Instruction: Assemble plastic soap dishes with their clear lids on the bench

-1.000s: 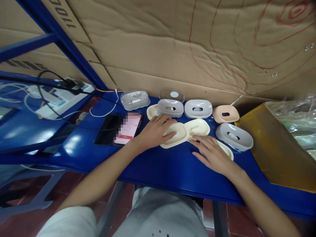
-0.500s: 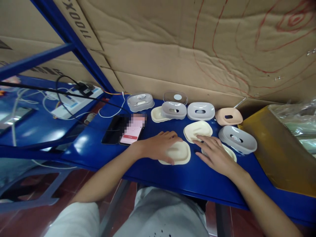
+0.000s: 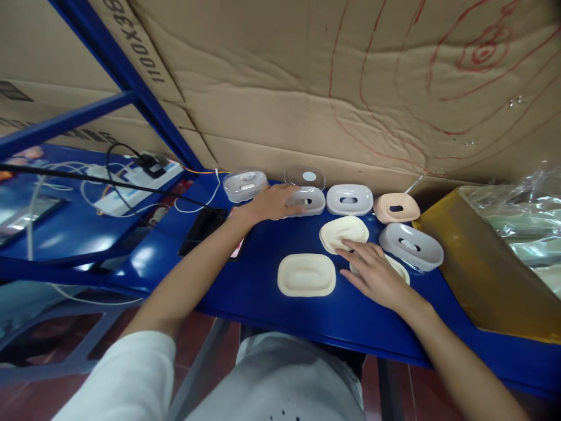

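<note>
My left hand [image 3: 274,203] reaches over the left end of a grey soap dish [image 3: 316,206], its thumb and fingers apart. Whether it grips the dish is not clear. Beneath that hand, a cream oval insert is almost wholly covered. My right hand [image 3: 373,273] lies with fingers spread over another cream insert [image 3: 400,270], fingertips at the lower edge of a second insert [image 3: 342,231]. Nearer the table's front, a cream insert with a raised rim [image 3: 307,273] lies flat, untouched by either hand.
Along the back stand a clear-covered dish [image 3: 244,186], a clear lid [image 3: 305,177], a pale grey dish [image 3: 349,200] and a peach dish [image 3: 397,207]. A grey dish [image 3: 411,245] sits beside a cardboard box [image 3: 486,275]. Phones [image 3: 199,228] lie left, near cables and a power strip [image 3: 135,190].
My left hand has left the front cream insert and moved up and left to the grey dish at the back. My right hand has stayed nearly still.
</note>
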`<state>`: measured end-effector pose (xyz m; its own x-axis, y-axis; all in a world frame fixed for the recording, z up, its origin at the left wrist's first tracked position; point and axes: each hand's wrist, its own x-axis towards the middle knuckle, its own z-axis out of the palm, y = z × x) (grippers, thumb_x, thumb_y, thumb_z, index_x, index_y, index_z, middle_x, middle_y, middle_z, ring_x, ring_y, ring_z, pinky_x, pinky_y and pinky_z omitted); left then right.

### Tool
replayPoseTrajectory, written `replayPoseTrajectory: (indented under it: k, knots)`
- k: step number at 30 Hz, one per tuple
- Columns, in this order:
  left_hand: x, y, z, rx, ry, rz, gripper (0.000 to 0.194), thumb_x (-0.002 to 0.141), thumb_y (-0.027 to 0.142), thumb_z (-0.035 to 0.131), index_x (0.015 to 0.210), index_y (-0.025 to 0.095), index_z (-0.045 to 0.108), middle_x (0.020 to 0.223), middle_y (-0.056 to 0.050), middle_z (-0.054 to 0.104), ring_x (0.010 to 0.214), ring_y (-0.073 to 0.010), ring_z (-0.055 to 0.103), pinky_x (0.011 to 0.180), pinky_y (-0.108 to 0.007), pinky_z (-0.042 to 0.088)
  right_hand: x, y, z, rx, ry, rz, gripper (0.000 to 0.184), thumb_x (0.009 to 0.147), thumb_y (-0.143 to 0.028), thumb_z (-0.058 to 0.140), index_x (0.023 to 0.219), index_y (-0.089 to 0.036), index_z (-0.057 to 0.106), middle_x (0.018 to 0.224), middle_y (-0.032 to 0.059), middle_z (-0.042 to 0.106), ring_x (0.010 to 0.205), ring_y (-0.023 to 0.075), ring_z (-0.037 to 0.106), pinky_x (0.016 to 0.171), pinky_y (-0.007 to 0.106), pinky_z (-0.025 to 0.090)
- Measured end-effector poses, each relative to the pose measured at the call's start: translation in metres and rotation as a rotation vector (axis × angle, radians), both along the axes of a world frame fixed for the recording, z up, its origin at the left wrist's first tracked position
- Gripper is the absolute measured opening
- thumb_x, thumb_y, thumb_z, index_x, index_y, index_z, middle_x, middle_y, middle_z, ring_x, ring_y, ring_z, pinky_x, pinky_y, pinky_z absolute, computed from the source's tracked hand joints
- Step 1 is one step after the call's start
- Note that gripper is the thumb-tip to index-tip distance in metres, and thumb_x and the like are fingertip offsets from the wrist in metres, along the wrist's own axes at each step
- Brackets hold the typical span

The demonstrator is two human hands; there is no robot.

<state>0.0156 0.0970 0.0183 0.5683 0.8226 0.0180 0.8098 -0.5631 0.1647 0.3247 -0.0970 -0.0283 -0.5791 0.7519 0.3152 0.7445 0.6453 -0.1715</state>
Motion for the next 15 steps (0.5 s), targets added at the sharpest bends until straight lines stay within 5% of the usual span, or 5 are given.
replayPoseTrajectory:
  k: [5,9,12,15]
  knots:
    - [0.009,-0.012,-0.002,-0.013,0.018,-0.027,0.081,0.095,0.067,0.071,0.163,0.029,0.047,0.162,-0.013,0.058,0.148,-0.0383,0.055,0.122,-0.053,0.042,-0.005,-0.004,0.001,-0.014,-0.013,0.013,0.044,0.111,-0.033,0.057,0.154,-0.022,0.057,0.158,0.0178,0.06,0.141,0.0361,0.061,0.111,0.057,0.052]
    - [0.018,-0.027,0.003,0.012,0.025,-0.039,0.087,0.09,0.047,0.079,0.166,0.025,0.041,0.164,-0.018,0.053,0.149,-0.0421,0.053,0.122,-0.059,0.04,-0.005,-0.004,0.001,-0.015,-0.009,0.021,0.045,0.111,-0.033,0.057,0.154,-0.023,0.056,0.158,0.0183,0.06,0.139,0.0369,0.062,0.11,0.06,0.053]
    - [0.011,-0.049,0.007,0.055,-0.088,-0.053,0.087,0.085,0.034,0.079,0.162,0.022,0.042,0.168,-0.02,0.046,0.154,-0.0431,0.046,0.124,-0.06,0.039,-0.005,-0.004,0.003,0.005,0.004,0.013,0.051,0.11,-0.032,0.058,0.16,-0.024,0.05,0.163,0.0197,0.055,0.142,0.0384,0.06,0.109,0.061,0.053]
    - [-0.007,-0.079,0.011,-0.068,-0.298,-0.162,0.082,0.084,0.036,0.077,0.156,0.024,0.04,0.165,-0.017,0.048,0.151,-0.0381,0.05,0.124,-0.055,0.042,-0.007,-0.006,0.007,0.025,0.018,-0.014,0.058,0.11,-0.033,0.058,0.165,-0.025,0.043,0.167,0.0218,0.049,0.142,0.0399,0.06,0.11,0.063,0.054]
